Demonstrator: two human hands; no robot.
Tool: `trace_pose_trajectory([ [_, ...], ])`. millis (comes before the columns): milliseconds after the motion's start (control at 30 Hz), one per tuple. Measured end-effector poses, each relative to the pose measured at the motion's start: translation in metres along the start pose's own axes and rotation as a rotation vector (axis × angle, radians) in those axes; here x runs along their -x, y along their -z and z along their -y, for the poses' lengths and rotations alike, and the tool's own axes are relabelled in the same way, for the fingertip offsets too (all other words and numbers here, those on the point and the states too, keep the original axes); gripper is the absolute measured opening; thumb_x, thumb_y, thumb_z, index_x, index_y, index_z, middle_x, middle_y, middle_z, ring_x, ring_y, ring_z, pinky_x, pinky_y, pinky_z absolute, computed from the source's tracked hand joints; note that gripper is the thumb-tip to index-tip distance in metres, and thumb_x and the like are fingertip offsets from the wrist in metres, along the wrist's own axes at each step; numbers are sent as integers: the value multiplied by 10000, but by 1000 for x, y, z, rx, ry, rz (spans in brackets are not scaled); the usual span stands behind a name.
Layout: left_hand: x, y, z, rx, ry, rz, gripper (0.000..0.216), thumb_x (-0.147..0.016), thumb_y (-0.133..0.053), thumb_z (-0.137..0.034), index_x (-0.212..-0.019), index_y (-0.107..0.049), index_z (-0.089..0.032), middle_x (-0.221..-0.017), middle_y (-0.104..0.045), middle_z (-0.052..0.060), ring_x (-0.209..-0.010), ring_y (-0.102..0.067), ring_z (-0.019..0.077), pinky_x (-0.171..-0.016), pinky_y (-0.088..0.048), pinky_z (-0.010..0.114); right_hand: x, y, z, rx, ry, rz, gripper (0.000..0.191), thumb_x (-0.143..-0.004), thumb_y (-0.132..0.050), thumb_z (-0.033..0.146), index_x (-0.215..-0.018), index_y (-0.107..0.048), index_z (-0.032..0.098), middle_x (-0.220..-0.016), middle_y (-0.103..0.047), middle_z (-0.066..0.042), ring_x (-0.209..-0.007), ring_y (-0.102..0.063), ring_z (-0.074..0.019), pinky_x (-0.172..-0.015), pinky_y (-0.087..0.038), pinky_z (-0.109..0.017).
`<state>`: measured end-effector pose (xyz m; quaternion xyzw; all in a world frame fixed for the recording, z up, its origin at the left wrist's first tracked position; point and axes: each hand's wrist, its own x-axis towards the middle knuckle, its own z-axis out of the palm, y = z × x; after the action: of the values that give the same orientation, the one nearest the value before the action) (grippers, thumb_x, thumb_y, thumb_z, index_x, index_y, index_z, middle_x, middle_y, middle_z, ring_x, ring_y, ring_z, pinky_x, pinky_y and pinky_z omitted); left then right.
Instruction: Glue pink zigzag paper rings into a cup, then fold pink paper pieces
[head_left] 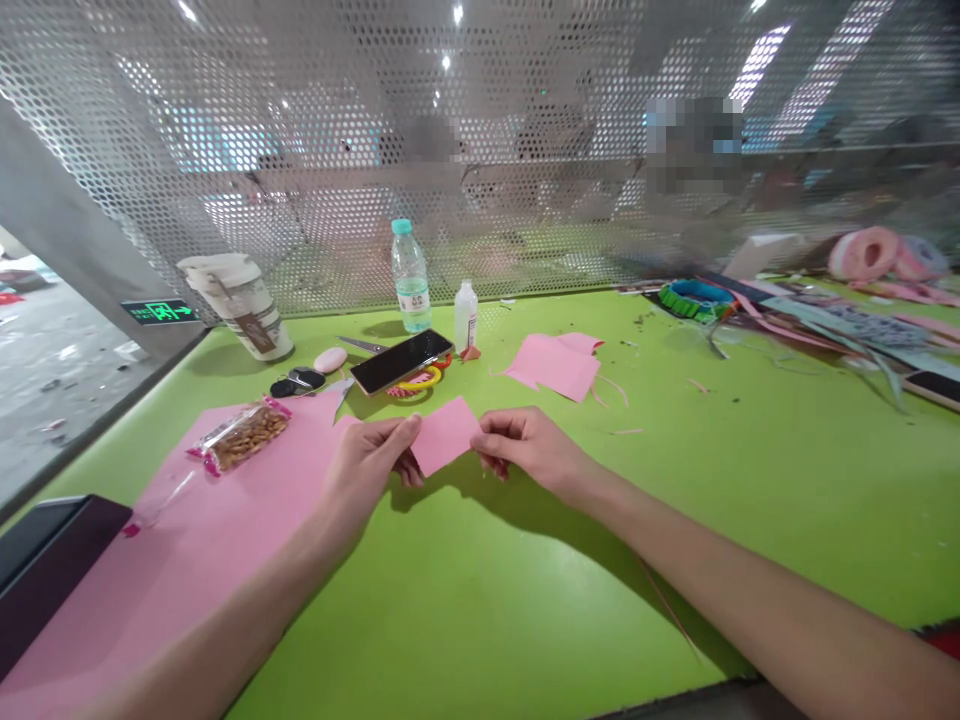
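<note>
Between my two hands a small square of pink paper [448,436] is held up over the green table [480,600]. My left hand [382,445] pinches its left edge, thumb on top. On the opposite edge, the fingertips of my right hand [521,440] are closed. Just beyond lie a black phone [401,362], resting on scissors with a yellow handle [421,380], and a small white bottle [466,315]. More cut pink paper [555,365] lies to the right of these. A large pink sheet [247,520] spreads beneath my left forearm.
A packet of nuts [244,435] sits on the large sheet. Behind stand a lidded cup [240,305] and a water bottle [409,280], near a perforated metal screen [315,180]. Ribbon strips [817,320] and pink rolls [862,255] crowd the right. A dark box [60,560] is at left.
</note>
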<state>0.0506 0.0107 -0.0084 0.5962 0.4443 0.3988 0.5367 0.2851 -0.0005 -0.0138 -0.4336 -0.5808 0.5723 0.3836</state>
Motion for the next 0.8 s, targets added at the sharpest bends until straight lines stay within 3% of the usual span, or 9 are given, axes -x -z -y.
trace_pose_trajectory([
  [100, 0, -1, -1, -118, -27, -23, 452, -1013, -652, -496, -721, -739, -163, -648, -716, 44, -600, -658, 175, -598, -524, 281, 1, 0, 0, 4, -5, 1, 345, -894, -771, 464, -732, -672, 177, -660, -643, 4, -581, -556, -126, -604, -452, -271],
  [233, 3, -6, -5, -411, -279, -148, 191, -983, -684, -297, -1115, -792, -211, -1142, -804, 71, -983, -738, 235, -843, -595, 344, 2, -1, 0, 26, -8, -29, 334, -906, -773, 394, -680, -656, 178, -606, -609, 20, -563, -534, -118, -582, -409, -259],
  [300, 6, -8, -5, -507, -408, -104, 194, -1000, -662, -266, -1151, -775, -223, -1229, -780, 74, -1047, -732, 234, -905, -594, 356, 3, -3, 1, 24, -8, -38, 326, -899, -783, 396, -683, -667, 180, -624, -631, 14, -574, -553, -123, -596, -434, -259],
  [400, 9, -9, -4, -578, -487, -4, 146, -981, -717, -305, -1079, -768, -209, -1250, -761, 91, -1087, -721, 244, -919, -589, 355, 2, -6, 4, -13, 3, -42, 266, -847, -844, 428, -787, -756, 185, -743, -724, -11, -640, -609, -138, -633, -494, -261],
  [600, 9, -9, -2, -578, -408, 71, 224, -886, -795, -276, -1088, -723, -209, -1141, -774, 69, -1036, -726, 242, -892, -585, 354, 1, -8, 4, -79, -26, -40, 335, -748, -931, 478, -790, -808, 170, -779, -761, -29, -646, -599, -132, -657, -495, -271],
  [800, 12, -15, -3, -350, -174, 146, 317, -933, -769, -370, -1181, -621, -241, -1086, -790, 35, -1013, -762, 229, -891, -598, 347, 1, -9, -2, -93, 25, -81, 427, -706, -963, 473, -657, -662, 174, -628, -619, 29, -606, -511, -127, -617, -397, -273],
])
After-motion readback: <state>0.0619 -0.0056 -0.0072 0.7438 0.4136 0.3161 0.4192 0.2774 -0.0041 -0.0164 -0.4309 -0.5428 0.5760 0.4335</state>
